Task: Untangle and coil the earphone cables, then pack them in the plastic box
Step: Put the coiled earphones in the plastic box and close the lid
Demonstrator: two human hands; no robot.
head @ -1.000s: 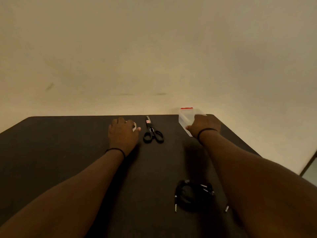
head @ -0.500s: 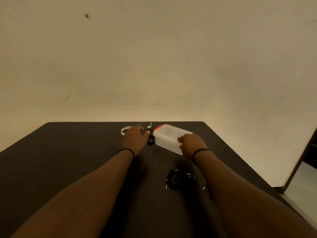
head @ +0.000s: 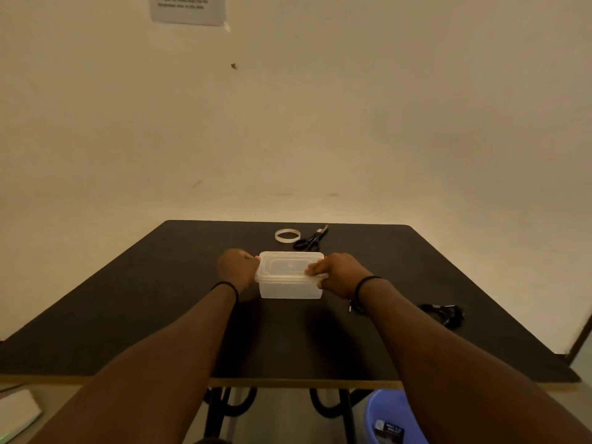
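A clear plastic box (head: 290,285) with its lid on and small red clips stands in the middle of the dark table (head: 128,299). My left hand (head: 237,269) grips its left end, fingers curled at the clip. My right hand (head: 339,274) grips the right end, thumb on the lid's edge. A tangled bundle of black earphone cables (head: 443,314) lies on the table to the right of my right forearm; one plug (head: 351,306) shows just below my right wrist.
A roll of clear tape (head: 287,235) and black scissors (head: 310,241) lie near the table's far edge, behind the box. Under the table stands a blue bin (head: 394,418). A paper notice (head: 188,9) hangs on the wall.
The box has come from the far right of the table to the middle, and both hands now hold its ends. My left hand has left the tape and scissors. The camera has pulled back.
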